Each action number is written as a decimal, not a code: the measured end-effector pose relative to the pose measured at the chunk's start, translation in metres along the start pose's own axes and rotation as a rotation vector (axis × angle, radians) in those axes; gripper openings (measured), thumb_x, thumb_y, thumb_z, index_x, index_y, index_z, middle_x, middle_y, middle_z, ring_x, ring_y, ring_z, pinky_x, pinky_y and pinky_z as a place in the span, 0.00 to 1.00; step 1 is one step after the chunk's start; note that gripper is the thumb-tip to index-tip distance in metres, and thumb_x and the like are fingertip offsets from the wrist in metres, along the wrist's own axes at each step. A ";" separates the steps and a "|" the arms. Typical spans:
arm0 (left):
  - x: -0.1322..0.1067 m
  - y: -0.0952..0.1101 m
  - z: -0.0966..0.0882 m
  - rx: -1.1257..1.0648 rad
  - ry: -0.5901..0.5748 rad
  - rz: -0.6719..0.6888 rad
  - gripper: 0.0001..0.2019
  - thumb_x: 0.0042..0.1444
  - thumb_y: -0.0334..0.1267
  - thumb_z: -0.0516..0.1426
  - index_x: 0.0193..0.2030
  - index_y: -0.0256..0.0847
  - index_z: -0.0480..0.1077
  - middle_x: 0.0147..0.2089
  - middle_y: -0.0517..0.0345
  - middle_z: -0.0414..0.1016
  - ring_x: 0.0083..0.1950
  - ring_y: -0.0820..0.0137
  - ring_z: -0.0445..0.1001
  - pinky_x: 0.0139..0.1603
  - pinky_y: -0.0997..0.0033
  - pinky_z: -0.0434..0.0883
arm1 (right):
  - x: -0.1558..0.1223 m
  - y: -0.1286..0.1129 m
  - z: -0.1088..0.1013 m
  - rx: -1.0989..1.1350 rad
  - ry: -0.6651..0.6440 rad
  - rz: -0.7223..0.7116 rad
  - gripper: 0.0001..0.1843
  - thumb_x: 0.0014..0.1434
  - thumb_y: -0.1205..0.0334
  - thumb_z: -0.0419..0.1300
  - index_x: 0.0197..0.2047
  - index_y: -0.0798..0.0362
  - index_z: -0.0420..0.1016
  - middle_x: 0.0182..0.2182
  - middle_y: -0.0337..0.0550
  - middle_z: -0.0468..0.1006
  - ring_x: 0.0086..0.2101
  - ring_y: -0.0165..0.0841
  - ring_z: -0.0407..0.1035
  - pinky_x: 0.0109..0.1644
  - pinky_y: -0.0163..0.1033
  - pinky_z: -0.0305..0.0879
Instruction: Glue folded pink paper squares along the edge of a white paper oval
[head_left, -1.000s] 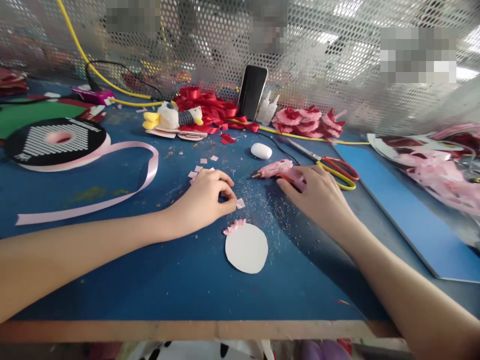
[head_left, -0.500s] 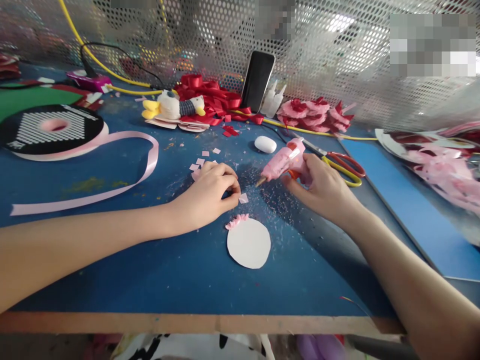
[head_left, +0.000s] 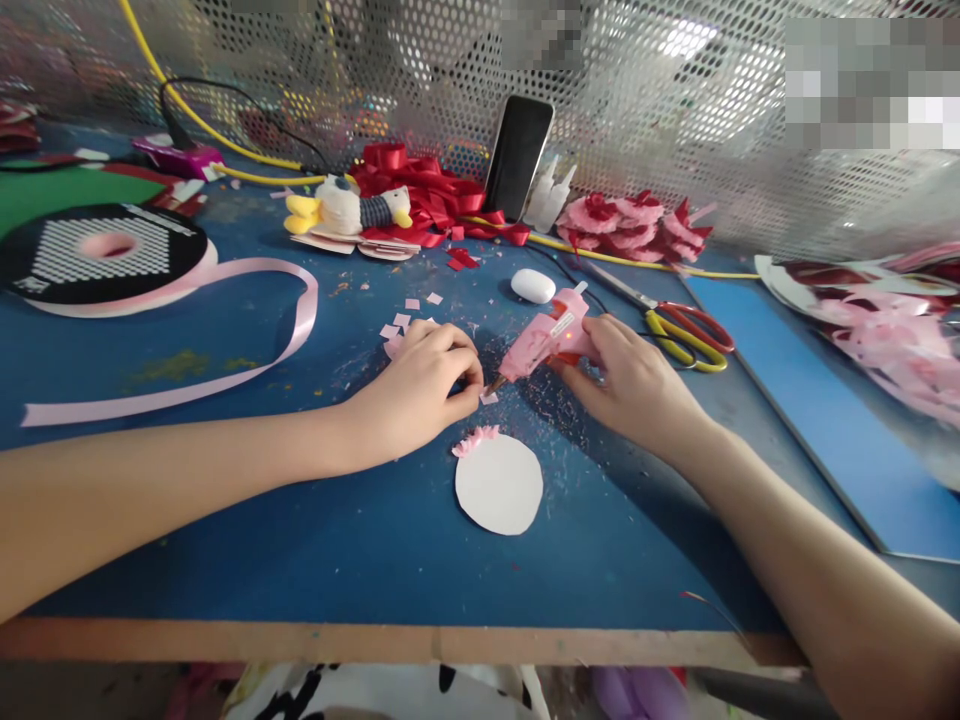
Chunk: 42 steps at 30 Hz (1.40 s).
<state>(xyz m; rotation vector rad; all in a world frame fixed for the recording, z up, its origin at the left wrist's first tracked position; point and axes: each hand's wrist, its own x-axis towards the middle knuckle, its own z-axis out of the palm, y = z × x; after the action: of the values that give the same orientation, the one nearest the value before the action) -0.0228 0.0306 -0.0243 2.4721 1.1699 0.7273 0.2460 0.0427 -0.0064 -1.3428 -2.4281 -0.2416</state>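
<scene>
My right hand [head_left: 626, 375] is wrapped around the handle of a pink hot glue gun [head_left: 536, 343]. The gun's nozzle points down and left at a small pink ribbon square [head_left: 489, 398]. Thumb and fingertips of my left hand [head_left: 431, 378] pinch the edge of that square. Several more pink squares [head_left: 401, 321] lie behind the left hand, partly covered by it. Nearer the table's front is a white paper disc [head_left: 499, 485], with a few folded pink ribbon pieces [head_left: 474, 440] along its upper left rim.
To the left, a spool of pink ribbon [head_left: 112, 255] trails a loose end. Scissors [head_left: 686, 335] lie right of the glue gun, near a white oval case [head_left: 533, 286]. Behind are a plush duck [head_left: 349, 208], red ribbon [head_left: 420, 190] and a leaning phone [head_left: 519, 158].
My right hand has brought the glue gun left and down, so its nozzle now reaches the ribbon square. My left hand has stayed nearly still.
</scene>
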 end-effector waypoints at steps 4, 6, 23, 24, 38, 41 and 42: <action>0.000 0.000 0.000 0.005 0.004 0.006 0.07 0.64 0.35 0.57 0.36 0.39 0.75 0.50 0.51 0.74 0.56 0.58 0.66 0.62 0.53 0.61 | 0.001 0.000 -0.001 0.007 0.000 -0.012 0.07 0.63 0.60 0.57 0.40 0.50 0.61 0.32 0.43 0.67 0.32 0.37 0.63 0.35 0.43 0.58; 0.001 0.000 0.000 0.005 0.005 0.007 0.06 0.64 0.35 0.58 0.36 0.39 0.75 0.50 0.51 0.74 0.55 0.58 0.66 0.62 0.53 0.61 | 0.001 0.000 -0.001 0.015 0.008 -0.015 0.07 0.63 0.60 0.58 0.39 0.49 0.61 0.32 0.42 0.66 0.31 0.37 0.63 0.35 0.42 0.58; 0.001 -0.001 0.000 0.002 -0.016 0.002 0.06 0.64 0.35 0.57 0.37 0.40 0.75 0.50 0.52 0.74 0.56 0.58 0.66 0.62 0.52 0.61 | 0.002 -0.007 -0.012 -0.026 0.056 -0.009 0.01 0.65 0.62 0.55 0.40 0.49 0.65 0.34 0.46 0.70 0.34 0.40 0.66 0.35 0.44 0.61; 0.001 -0.001 0.000 0.003 -0.018 0.002 0.06 0.64 0.35 0.57 0.37 0.40 0.75 0.50 0.52 0.74 0.56 0.58 0.66 0.62 0.52 0.61 | 0.002 -0.008 -0.013 -0.047 0.072 -0.011 0.02 0.65 0.61 0.54 0.41 0.49 0.66 0.35 0.47 0.71 0.36 0.41 0.68 0.37 0.46 0.63; -0.001 0.007 -0.007 -0.164 0.025 -0.064 0.07 0.62 0.38 0.58 0.35 0.41 0.75 0.52 0.52 0.74 0.58 0.58 0.66 0.64 0.52 0.62 | -0.003 -0.004 0.003 -0.039 0.152 0.176 0.28 0.63 0.53 0.60 0.64 0.55 0.66 0.50 0.59 0.75 0.50 0.53 0.70 0.54 0.59 0.67; -0.003 0.015 -0.011 -0.308 0.065 -0.130 0.07 0.63 0.39 0.58 0.35 0.42 0.75 0.51 0.53 0.76 0.56 0.61 0.71 0.63 0.54 0.64 | -0.003 0.003 0.013 0.020 0.108 0.231 0.27 0.62 0.52 0.62 0.61 0.54 0.69 0.50 0.57 0.77 0.51 0.53 0.70 0.55 0.60 0.68; -0.003 0.017 -0.012 -0.353 0.081 -0.155 0.08 0.64 0.40 0.58 0.36 0.42 0.76 0.51 0.53 0.76 0.55 0.61 0.72 0.62 0.55 0.66 | -0.003 0.002 0.013 0.031 0.117 0.229 0.26 0.62 0.52 0.62 0.61 0.53 0.70 0.51 0.57 0.77 0.51 0.52 0.70 0.55 0.60 0.67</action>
<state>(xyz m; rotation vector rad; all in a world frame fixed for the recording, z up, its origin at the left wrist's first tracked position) -0.0208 0.0185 -0.0075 2.0566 1.1335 0.9082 0.2459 0.0456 -0.0197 -1.5327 -2.1521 -0.2150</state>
